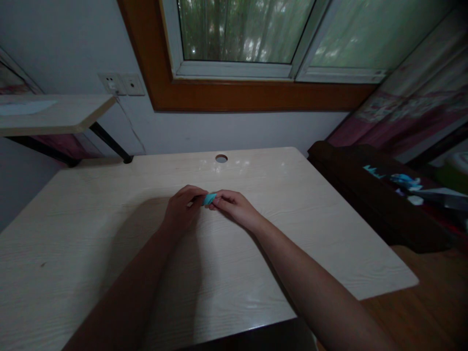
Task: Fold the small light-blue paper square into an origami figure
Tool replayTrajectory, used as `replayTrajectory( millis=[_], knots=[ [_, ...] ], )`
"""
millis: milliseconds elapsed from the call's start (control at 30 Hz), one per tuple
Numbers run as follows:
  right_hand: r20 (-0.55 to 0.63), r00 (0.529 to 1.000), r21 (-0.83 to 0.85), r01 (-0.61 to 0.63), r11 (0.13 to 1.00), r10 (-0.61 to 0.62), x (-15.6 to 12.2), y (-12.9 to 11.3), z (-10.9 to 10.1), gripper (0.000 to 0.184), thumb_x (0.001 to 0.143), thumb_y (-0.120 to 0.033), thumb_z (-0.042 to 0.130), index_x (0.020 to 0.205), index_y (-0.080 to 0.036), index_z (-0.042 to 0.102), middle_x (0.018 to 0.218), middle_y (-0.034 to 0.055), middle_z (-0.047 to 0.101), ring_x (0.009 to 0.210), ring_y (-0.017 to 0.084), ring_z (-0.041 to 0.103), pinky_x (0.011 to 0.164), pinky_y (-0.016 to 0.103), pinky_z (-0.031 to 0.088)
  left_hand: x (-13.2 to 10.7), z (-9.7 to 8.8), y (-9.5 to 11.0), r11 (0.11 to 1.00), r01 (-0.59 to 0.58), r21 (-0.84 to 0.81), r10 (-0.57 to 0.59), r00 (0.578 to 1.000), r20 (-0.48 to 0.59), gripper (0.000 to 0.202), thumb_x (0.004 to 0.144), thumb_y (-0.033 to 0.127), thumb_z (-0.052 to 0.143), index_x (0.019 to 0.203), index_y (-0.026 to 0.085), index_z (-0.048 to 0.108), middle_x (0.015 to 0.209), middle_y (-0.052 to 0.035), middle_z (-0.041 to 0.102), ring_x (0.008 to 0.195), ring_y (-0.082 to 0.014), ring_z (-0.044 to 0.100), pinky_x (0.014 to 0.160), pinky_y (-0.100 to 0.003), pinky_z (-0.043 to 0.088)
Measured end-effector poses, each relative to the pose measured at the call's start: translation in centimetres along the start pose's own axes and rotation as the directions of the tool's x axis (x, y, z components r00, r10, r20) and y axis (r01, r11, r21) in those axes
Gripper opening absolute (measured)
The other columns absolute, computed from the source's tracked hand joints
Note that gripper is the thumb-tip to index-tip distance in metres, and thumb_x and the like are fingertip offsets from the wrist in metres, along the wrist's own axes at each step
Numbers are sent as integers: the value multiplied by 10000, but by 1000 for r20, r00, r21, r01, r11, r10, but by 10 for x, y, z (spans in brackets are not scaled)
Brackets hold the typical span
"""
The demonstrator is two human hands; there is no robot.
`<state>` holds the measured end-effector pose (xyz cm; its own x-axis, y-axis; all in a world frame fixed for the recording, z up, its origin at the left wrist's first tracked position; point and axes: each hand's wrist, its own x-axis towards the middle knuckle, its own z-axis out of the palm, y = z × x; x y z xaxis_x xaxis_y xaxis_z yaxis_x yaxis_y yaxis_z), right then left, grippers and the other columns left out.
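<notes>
A small turquoise folded piece (209,199), paper or cloth I cannot tell, is pinched between my two hands over the middle of the desk. My left hand (183,207) grips its left end, fingertips and thumb closed together. On the other end, the thumb and fingers of my right hand (236,207) are pressed shut. Only the middle of the piece shows; my fingers cover both ends. Both hands are close to the pale wood-grain desk top (234,273), casting a shadow to the left.
A round cable hole (221,158) is near the desk's back edge. On the left a raised shelf (54,114) stands on black legs, below a wall socket (122,84). A window (244,34) is ahead. Dark brown furniture (351,180) with blue items stands right of the desk.
</notes>
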<state>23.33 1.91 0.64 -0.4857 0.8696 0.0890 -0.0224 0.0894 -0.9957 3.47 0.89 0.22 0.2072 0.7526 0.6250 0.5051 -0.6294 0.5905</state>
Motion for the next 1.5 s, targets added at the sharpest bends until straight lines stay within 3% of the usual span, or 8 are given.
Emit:
replayTrajectory(
  millis=[267,567,1000,1500],
  knots=[
    [-29,999,-12,-19,1000,19,1,4,1,241,877,-386,596,828,-168,687,833,51,696,780,144,620,798,296,474,0,0,1,999,-11,31,11,1000,-11,94,907,222,598,937,208,686,870,-37,707,804,-137,656,721,-248,537],
    [-64,997,-38,-42,998,40,1,3,2,210,874,-330,570,809,-167,685,818,49,697,769,141,623,790,292,476,-2,0,1,984,-114,136,118,993,-20,85,881,171,630,946,194,679,867,-41,702,796,-135,653,738,-249,538],
    [-64,997,-65,-46,997,42,-1,1,2,208,871,-333,570,806,-175,690,820,39,701,768,140,621,778,277,469,-3,-1,4,971,-173,165,179,983,-26,103,881,152,615,953,194,676,839,-38,689,767,-130,650,721,-245,535],
    [-65,997,-34,-32,999,29,1,7,0,180,865,-293,562,836,-168,689,828,45,697,790,142,622,806,291,473,-1,-3,9,976,-165,142,173,984,-46,90,890,167,615,949,196,676,833,-38,700,762,-131,658,709,-244,540]
  ],
)
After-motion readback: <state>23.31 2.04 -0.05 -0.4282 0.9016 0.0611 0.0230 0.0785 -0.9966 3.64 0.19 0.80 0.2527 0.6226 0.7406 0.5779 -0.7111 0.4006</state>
